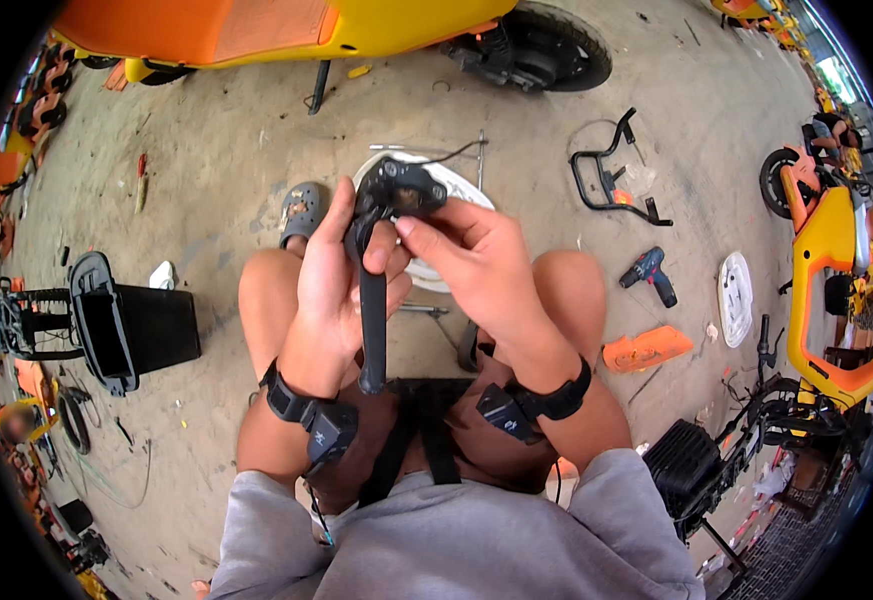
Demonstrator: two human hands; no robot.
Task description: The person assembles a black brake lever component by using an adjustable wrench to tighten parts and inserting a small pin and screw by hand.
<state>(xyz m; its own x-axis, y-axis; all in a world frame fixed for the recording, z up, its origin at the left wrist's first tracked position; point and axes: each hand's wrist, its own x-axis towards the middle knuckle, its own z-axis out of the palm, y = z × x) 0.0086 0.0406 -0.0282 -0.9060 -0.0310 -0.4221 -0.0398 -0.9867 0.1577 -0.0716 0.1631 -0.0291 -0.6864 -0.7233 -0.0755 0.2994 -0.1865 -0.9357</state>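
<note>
A black brake lever (373, 325) with its clamp housing is held up in front of my knees, its long blade hanging down toward me. My left hand (328, 285) is closed around it from the left, thumb pointing up and fingers curled behind and over the blade. From the right, my right hand (496, 262) closes on the housing, with thumb and forefinger pinched at its underside. A small pale spot shows at that pinch; I cannot make out what it is. A thin dark cable (461, 150) extends from the housing to the upper right.
Behind my hands lies a white oval panel (478, 187). On the right are a cordless drill (650, 275), a black tubular frame (586, 175) and an orange panel (646, 348). A black bin (156, 325) lies left. A yellow-orange scooter (386, 28) stands ahead; a screwdriver (142, 170) lies far left.
</note>
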